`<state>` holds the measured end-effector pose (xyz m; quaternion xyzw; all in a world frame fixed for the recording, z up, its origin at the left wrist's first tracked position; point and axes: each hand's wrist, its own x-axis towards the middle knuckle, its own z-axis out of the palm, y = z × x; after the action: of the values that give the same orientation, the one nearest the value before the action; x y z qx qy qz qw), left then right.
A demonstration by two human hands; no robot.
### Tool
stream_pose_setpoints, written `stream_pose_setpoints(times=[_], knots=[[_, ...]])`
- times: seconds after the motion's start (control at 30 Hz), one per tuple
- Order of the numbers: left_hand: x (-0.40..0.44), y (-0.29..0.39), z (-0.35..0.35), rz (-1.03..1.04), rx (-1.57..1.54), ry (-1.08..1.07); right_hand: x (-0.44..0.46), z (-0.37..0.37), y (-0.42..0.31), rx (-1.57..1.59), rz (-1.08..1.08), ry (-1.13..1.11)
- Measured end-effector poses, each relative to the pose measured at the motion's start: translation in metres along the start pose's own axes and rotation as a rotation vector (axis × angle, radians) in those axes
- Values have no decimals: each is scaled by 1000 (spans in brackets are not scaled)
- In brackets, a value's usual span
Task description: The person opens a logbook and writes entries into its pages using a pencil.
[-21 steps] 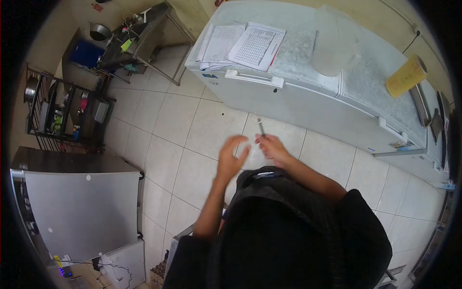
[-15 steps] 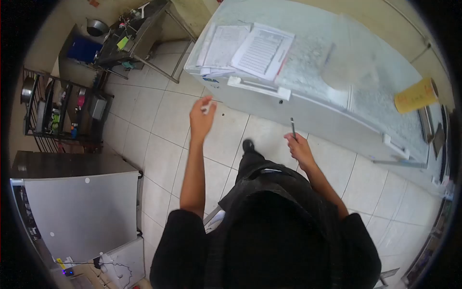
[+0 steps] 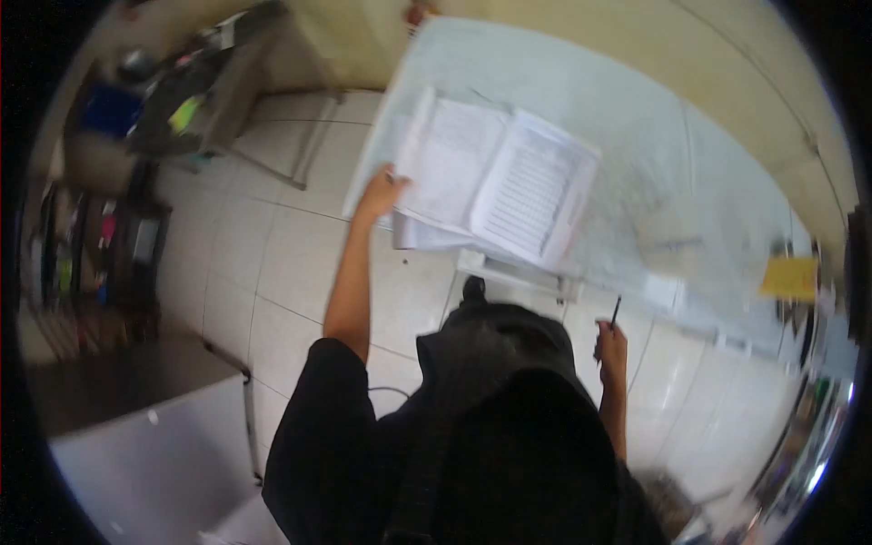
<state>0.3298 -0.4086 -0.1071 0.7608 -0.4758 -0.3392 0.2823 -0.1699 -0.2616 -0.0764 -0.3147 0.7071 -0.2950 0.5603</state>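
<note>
My left hand [image 3: 383, 193] is at the left edge of an open bundle of papers [image 3: 445, 159], its fingers and thumb closed on the edge. The left page lifts a little there. A printed sheet with a table of lines [image 3: 534, 195] lies on the right side of the bundle, and some lower sheets stick out past the front edge of the white chest freezer [image 3: 627, 213]. Over the floor to the right, my right hand [image 3: 611, 350] is wrapped around a slim dark pen [image 3: 618, 311], which points upward. Motion blurs the view somewhat.
A yellow roll [image 3: 788, 278] stands at the freezer's right end. On the left are a metal table [image 3: 227, 123] with kitchenware, a dark rack [image 3: 118, 227] and a grey steel cabinet [image 3: 163, 454]. Pale tiles [image 3: 300, 263] cover the floor between.
My left hand has moved up to the papers and closed on their edge. My right hand, still with the pen, now appears lower and farther right. The freezer looks closer.
</note>
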Motion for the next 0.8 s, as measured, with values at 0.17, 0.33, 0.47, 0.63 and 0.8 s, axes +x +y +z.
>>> stream_pose_setpoints(times=[0.17, 0.33, 0.47, 0.63, 0.8], knots=[[13, 130, -76, 284, -398, 31, -11, 12, -2, 130, 165, 150], [82, 197, -69, 380, -714, 35, -15, 11, -2, 202, 117, 212], [122, 246, 2, 705, -699, -65, -10, 17, -7, 271, 69, 233], [85, 223, 107, 155, -699, -188, -21, 25, 5, 299, 59, 274], [25, 80, 101, 286, 0, 593, -44, 19, 40, 351, 164, 389]])
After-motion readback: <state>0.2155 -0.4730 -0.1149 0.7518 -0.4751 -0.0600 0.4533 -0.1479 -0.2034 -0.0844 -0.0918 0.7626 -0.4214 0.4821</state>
